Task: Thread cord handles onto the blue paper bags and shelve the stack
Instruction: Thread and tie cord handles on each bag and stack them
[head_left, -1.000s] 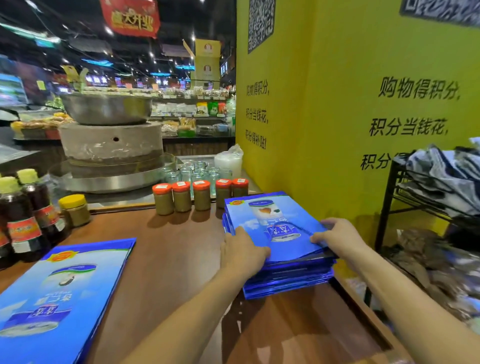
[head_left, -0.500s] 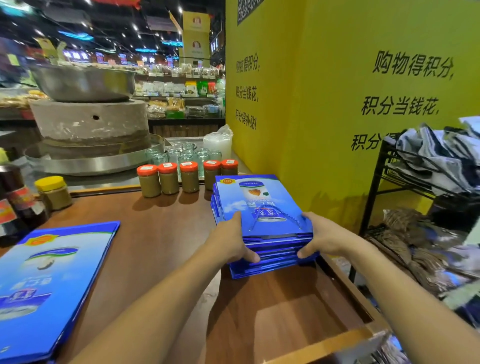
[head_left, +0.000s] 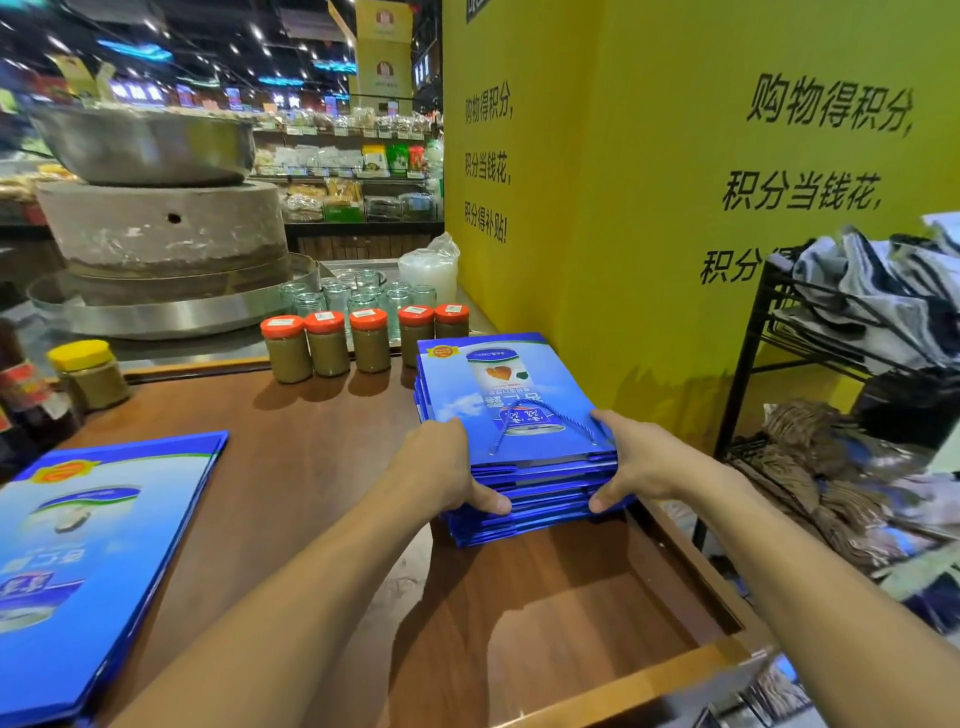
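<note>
A thick stack of flat blue paper bags (head_left: 498, 395) lies on the brown wooden table (head_left: 311, 467) beside the yellow wall. A blue cord handle (head_left: 540, 423) shows on the top bag. My left hand (head_left: 441, 467) grips the stack's near left corner, thumb curled under the upper bags. My right hand (head_left: 639, 462) grips the near right corner the same way. A second pile of blue bags (head_left: 98, 545) lies at the table's front left, apart from both hands.
Several orange-lidded jars (head_left: 327, 343) stand behind the stack, with empty glasses (head_left: 363, 296) and a stone mill (head_left: 161, 234) beyond. Dark bottles (head_left: 26, 395) and a yellow-lidded jar (head_left: 88, 374) stand far left. A black wire rack (head_left: 831, 374) with cloth and brown cords stands at right.
Both hands slid from the stack's top and sides to its near corners and now grip it. The view has tilted down and closer.
</note>
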